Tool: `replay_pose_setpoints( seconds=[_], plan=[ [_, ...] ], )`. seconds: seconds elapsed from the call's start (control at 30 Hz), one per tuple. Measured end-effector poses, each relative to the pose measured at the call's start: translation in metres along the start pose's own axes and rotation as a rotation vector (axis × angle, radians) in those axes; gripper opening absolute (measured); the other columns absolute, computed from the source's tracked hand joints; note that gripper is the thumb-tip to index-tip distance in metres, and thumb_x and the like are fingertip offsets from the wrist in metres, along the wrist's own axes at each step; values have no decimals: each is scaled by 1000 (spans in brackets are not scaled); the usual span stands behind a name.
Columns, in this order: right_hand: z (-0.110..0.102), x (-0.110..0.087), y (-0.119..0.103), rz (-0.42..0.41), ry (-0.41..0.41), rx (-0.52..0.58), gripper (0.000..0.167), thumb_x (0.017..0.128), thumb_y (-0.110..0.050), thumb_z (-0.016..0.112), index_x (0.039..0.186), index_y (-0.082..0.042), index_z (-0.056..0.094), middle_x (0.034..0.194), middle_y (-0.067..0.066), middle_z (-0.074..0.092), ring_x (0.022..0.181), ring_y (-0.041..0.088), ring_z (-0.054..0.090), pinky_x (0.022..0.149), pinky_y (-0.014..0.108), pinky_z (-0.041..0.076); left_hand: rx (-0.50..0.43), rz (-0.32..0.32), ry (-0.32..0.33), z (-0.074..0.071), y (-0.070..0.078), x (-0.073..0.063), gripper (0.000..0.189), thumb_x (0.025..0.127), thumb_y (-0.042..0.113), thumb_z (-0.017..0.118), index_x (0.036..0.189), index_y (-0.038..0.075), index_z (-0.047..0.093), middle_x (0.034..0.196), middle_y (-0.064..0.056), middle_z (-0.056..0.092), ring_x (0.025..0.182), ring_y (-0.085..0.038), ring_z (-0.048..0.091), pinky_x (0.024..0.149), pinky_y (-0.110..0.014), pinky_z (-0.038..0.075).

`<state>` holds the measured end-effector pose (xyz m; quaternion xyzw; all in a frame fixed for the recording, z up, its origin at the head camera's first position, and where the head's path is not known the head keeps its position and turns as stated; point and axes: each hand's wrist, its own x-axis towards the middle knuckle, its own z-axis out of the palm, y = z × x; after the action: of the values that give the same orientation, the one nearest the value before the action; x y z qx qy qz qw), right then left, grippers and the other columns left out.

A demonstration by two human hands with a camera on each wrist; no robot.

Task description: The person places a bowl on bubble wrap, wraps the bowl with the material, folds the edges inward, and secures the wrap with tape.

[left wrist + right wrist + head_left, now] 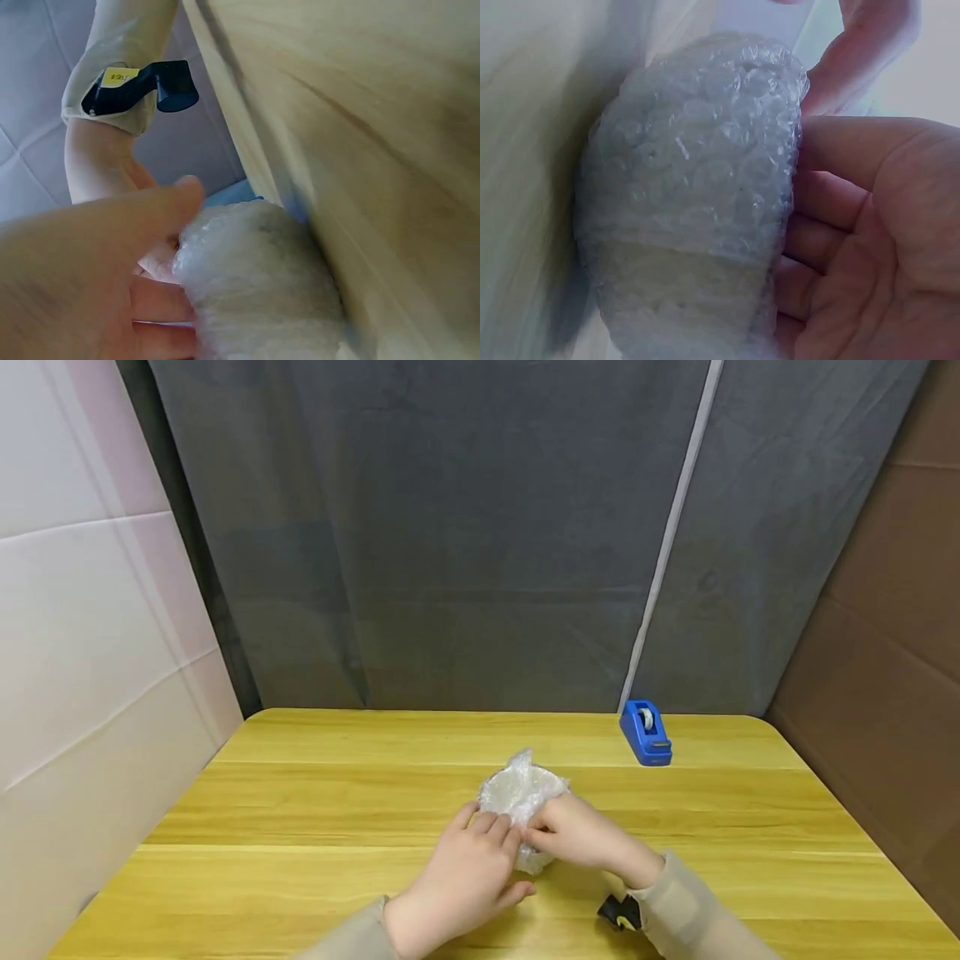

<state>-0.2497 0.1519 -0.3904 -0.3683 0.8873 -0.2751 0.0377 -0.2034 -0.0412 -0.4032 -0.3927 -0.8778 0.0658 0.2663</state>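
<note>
A round, bowl-shaped thing in clear bubble wrap (pixel 513 791) sits on the table in front of me, loose wrap standing up at its far rim. My left hand (pixel 472 870) rests its nearly straight fingers on the near left of the wrap, thumb apart. From the right, my right hand (pixel 581 833) curls its fingers over the edge and pinches the wrap close to the left fingertips. In the right wrist view the bubble wrap (pixel 690 165) covers the rounded side, with a smoother band lower down. The thing inside is hidden by the wrap.
A blue tape dispenser (pixel 647 735) with a roll of tape stands at the back right of the wooden table (pixel 300 802). Dark grey cloth (pixel 465 543) hangs behind. A white panel (pixel 90 577) rises on the left, a brown one (pixel 885 693) on the right.
</note>
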Motion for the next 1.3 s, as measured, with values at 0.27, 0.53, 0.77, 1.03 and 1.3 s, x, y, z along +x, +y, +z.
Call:
replay_pose_setpoints(
  seconds=[0.27,0.53,0.77,1.03,1.3],
  plan=[
    [-9,-4,-7,-54,55,-215,9,86,-16,71,79,-12,75,77,-9,65,68,2,58,64,20,51,127,14,6,3,1,12,36,83,50,68,73,15,66,70,3,61,73,-16,59,89,-39,47],
    [-16,-16,-22,-129,-53,-464,32,88,-36,68,107,-11,75,134,8,57,121,23,55,100,47,45,105,1,-73,-1,1,17,33,86,48,66,76,17,70,71,4,64,78,-16,60,92,-43,46],
    [-13,-21,-25,16,-179,-424,67,75,-41,79,131,-9,60,140,6,53,129,20,48,109,62,25,45,-20,-189,-1,2,19,42,94,52,54,99,15,73,83,4,67,87,-16,60,97,-44,41],
    [0,-21,-18,33,-168,-525,88,59,-54,85,132,-10,60,134,4,58,125,18,52,109,65,19,-92,-60,-167,-3,2,15,45,89,53,61,111,15,70,98,1,69,99,-19,62,107,-46,37],
    [-5,-12,-9,31,-188,-412,71,57,-45,88,119,-19,68,121,-4,66,113,16,59,108,67,17,-122,-15,-115,-3,2,15,41,86,44,70,112,12,71,96,-1,71,90,-17,67,105,-44,41]
  ],
)
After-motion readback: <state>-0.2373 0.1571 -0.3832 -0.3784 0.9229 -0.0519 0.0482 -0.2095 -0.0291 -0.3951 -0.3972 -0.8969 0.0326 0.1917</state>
